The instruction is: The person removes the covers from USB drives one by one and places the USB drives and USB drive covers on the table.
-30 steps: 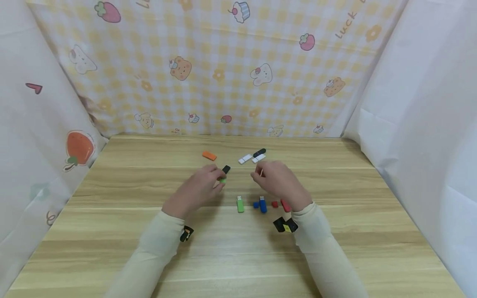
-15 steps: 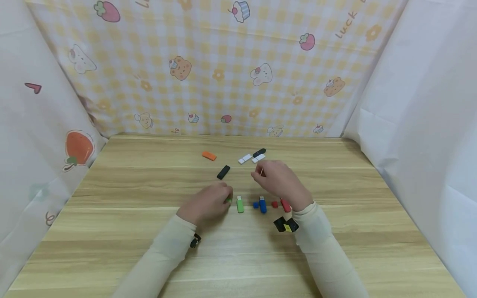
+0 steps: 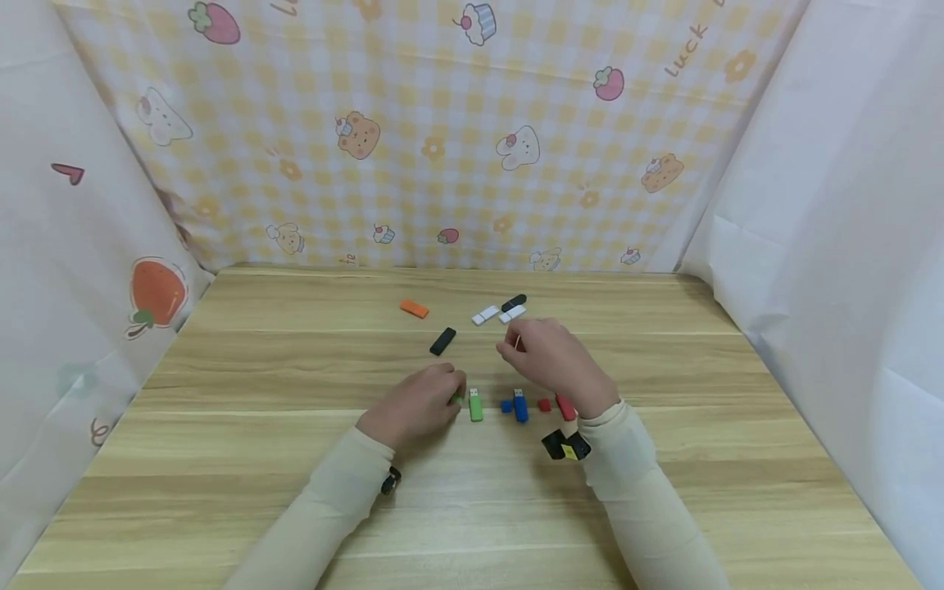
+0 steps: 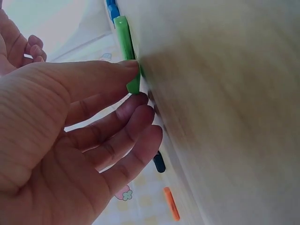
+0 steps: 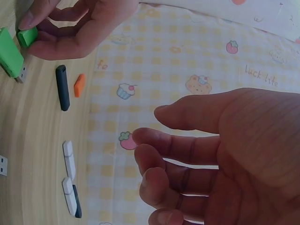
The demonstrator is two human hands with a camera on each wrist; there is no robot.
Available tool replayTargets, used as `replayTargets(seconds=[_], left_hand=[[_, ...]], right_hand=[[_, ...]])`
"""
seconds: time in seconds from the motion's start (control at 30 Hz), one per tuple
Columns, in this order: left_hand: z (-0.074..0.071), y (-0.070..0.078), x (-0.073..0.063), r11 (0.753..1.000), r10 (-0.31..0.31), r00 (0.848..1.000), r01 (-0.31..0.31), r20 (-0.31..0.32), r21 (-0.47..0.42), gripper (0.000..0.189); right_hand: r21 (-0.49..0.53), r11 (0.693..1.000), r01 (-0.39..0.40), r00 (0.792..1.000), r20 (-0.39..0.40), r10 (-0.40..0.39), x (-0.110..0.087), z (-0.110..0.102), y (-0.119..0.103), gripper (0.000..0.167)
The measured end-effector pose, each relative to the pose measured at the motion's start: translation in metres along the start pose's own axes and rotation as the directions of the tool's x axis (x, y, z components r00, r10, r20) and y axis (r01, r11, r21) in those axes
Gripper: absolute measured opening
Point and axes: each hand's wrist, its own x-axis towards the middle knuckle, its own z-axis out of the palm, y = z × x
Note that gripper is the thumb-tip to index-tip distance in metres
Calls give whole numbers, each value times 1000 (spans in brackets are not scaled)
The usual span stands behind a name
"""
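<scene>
Between thumb and forefinger, my left hand (image 3: 424,401) pinches a small green USB cap (image 5: 28,36), low at the tabletop. Just right of it lies the capless green USB stick (image 3: 475,406), its metal plug pointing away from me. My right hand (image 3: 555,356) hovers over the table with loosely curled fingers and nothing in them. Below that hand lie a blue USB stick (image 3: 520,406) with its plug bare, a blue cap (image 3: 506,406) to its left, a red cap (image 3: 544,405), and a red USB stick (image 3: 565,407) partly covered by the right wrist.
Farther back lie a black USB stick (image 3: 442,341) and an orange one (image 3: 414,309). Two white sticks, one of them the left white stick (image 3: 485,315), sit near another black stick (image 3: 514,302). A checked cloth (image 3: 442,188) hangs behind the wooden table (image 3: 221,459).
My left hand has come toward me and to the right with the green cap, from beside the black stick to beside the green stick. The right hand has stayed put.
</scene>
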Motion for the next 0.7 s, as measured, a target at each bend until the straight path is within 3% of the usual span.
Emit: replayTargets(seconds=[0.7], left_hand=[[-3, -5, -1, 999, -32, 999, 32, -11, -13, 13]], right_hand=[[4, 1000, -21, 999, 32, 21, 0, -1, 3, 19]])
